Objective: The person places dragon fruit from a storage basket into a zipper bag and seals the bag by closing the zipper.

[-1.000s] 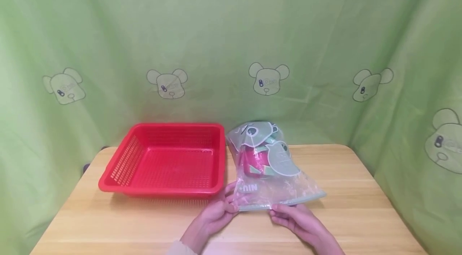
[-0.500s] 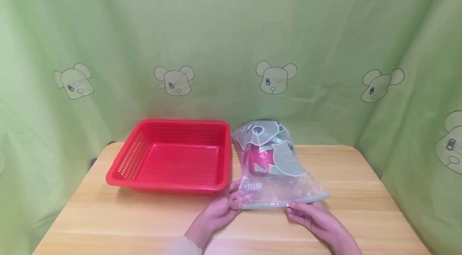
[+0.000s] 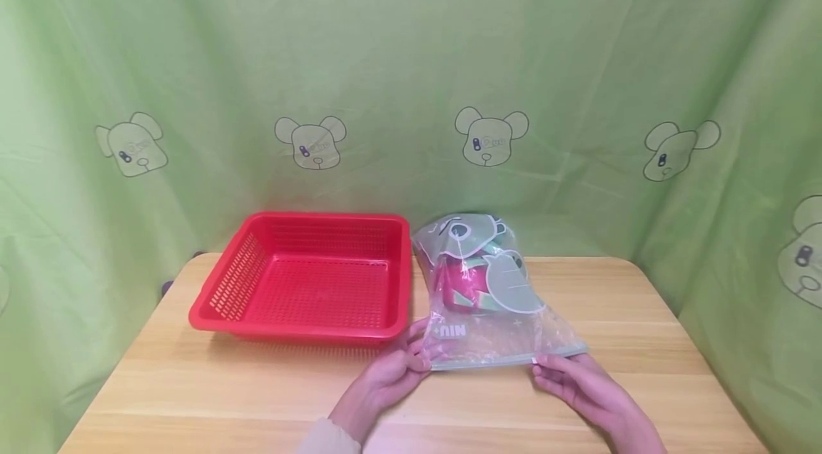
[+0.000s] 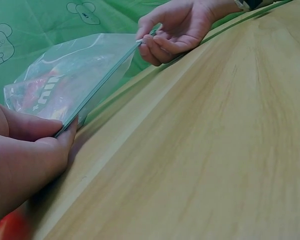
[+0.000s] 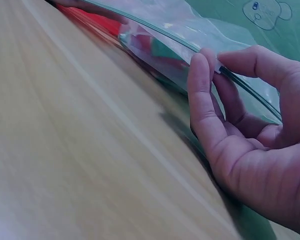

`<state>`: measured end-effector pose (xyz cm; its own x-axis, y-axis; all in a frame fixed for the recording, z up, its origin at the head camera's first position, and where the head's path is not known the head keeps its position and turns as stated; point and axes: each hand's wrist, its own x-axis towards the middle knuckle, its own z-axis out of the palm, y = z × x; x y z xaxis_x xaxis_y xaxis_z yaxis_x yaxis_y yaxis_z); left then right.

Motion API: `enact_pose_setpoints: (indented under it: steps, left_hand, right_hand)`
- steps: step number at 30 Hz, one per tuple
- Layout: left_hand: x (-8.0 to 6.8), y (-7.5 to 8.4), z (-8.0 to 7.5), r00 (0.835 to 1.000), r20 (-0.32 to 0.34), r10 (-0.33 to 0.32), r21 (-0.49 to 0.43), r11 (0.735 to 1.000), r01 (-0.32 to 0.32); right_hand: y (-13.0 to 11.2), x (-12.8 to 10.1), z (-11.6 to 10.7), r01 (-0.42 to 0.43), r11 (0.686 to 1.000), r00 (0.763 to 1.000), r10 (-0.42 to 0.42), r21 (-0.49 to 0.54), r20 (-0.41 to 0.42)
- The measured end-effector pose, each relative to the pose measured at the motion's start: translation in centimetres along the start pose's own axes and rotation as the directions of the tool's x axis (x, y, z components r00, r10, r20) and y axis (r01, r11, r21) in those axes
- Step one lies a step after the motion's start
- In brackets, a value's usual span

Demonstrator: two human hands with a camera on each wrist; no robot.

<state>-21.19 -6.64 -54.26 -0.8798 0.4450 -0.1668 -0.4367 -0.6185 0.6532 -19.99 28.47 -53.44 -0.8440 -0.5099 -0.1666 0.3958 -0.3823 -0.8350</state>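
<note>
A clear plastic zip bag with grey animal prints lies on the table, its zip edge toward me. Something pink and green shows through the plastic, its kind unclear. My left hand pinches the bag's near left corner between thumb and fingers, some fingers behind the plastic. On the zip edge, right of its middle, my right hand pinches the small white slider between thumb and forefinger. The green zip strip runs taut between both hands in the left wrist view. Whether the zip is parted there I cannot tell.
A red plastic basket with slatted sides stands just left of the bag, close to my left hand. Wooden table surface extends in front. A green curtain with bear-head prints hangs behind and at both sides.
My right hand has slid rightward along the zip edge with the slider. The left hand keeps hold of the corner. The head view has shifted slightly.
</note>
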Motion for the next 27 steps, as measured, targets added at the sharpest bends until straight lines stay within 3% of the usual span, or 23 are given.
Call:
enact_pose_setpoints:
  steps: [10,27]
  left_hand:
    - [0.0,-0.1,-0.1,1.0,0.028,0.007,-0.006,1.0,-0.007]
    - [-0.4,0.1,0.2,1.0,0.004,0.0,-0.006,1.0,0.0]
  right_hand:
    - [-0.4,-0.5,-0.9,0.014,0.999,1.0,-0.014,-0.03,0.005]
    - [-1.1,-1.2,-2.4,0.028,1.0,0.996,-0.028,-0.001,0.088]
